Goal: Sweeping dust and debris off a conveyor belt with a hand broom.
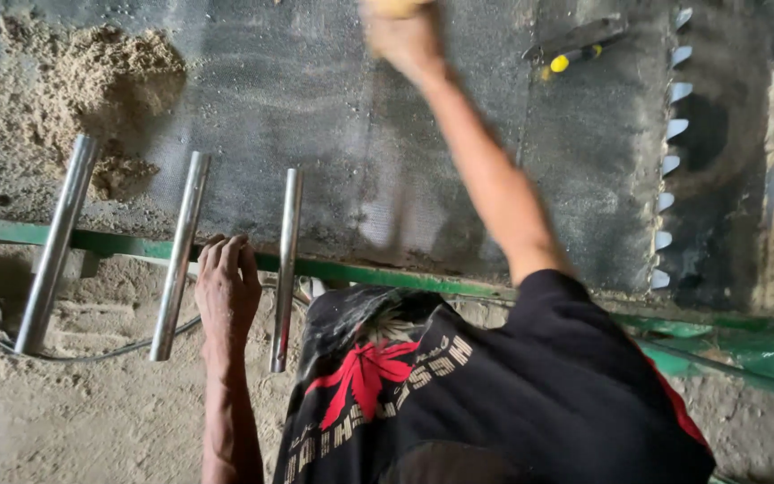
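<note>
Left hand (pixel 226 287) rests at the table's (pixel 315 108) green near edge, fingers curled over it, between two smooth steel rods (pixel 181 255). The rods' long axes cross that edge. Right hand (pixel 402 36) is blurred; grip cannot be determined.

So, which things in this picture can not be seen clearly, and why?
- Right hand, head view: blurred, cut by the top edge; its yellowish object cannot be identified, nor the grip.
- Left hand, head view: rests on the green frame edge; palm side hidden.
- Yellow-handled tool: too small to tell its kind.
</note>
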